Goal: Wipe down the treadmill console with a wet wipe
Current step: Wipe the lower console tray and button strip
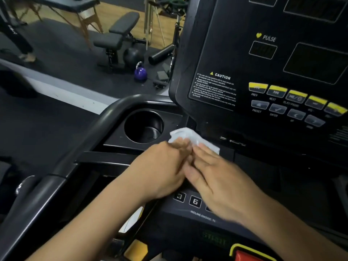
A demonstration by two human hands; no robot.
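Wipe: white wet wipe (190,136), crumpled, lying on the black ledge at the foot of the treadmill console (216,53), just right of the round cup holder (144,126).
Long axis: it runs from upper left, near the cup holder's rim, down to the lower right, where one flat corner pokes out past my fingers.
Left hand (162,166): fingers stretched out fairly straight, tips pressing on the wipe's near edge.
Right hand (216,178): fingers also extended, tips resting on the wipe just beside my left ones; the two hands touch along the inner fingers.
Thumbs: blurred, so I cannot tell whether either one is tucked under the wipe.
Writing on the panel: "PULSE" beside a yellow heart; "CAUTION" beside a yellow triangle, over small white text too fine to read; "PREV", "NEXT", "PRESET" and "ENTER" under the yellow-topped and grey keys.
Writing near me: a key marked "6" (195,201) just under my hands, "INCLINE CHOICE" printed below it, and faint green lettering that looks like "START".
Surface: matte black plastic, with a dark curved handrail (75,147) sweeping round the cup holder on my left and a red button (248,256) in a yellow frame at the bottom edge.
Room: gym with dark rubber matting and a strip of wooden floor; a black padded bench (116,34), a purple kettlebell (140,72) and a folding table (75,4) stand beyond the console.
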